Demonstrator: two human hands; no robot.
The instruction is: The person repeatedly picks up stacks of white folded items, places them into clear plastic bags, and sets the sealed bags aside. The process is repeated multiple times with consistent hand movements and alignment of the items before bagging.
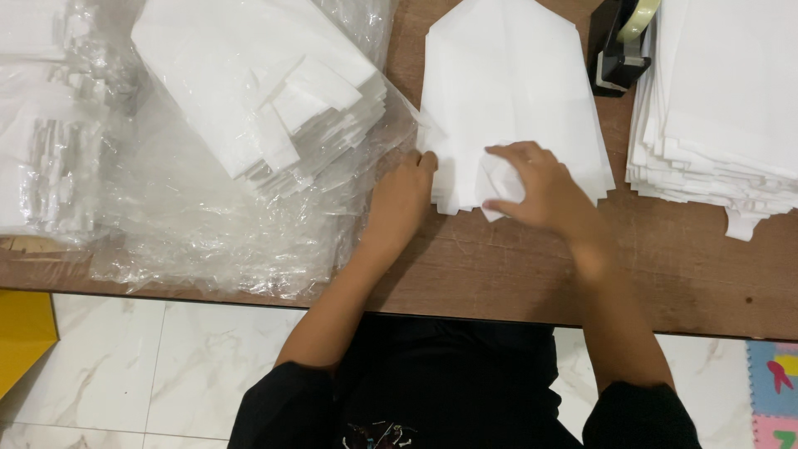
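Head view: white paper sheet (507, 91), table (499, 266) centre. Left hand (401, 199) curled, pressing the sheet's near left edge. Right hand (540, 187) pinching its folded near corner. Paper stack (723, 100) right; plastic-wrapped stack (249, 75) left.

Plain white paper bag (507, 100) under the right hand (540, 191), on brown wood-grain table (499, 274). Left of the left hand (403, 199), clear glossy plastic wrap (191, 224) around white stacks (258, 83). Right of both, another white stack (723, 100); black sleeves (283, 407) below.
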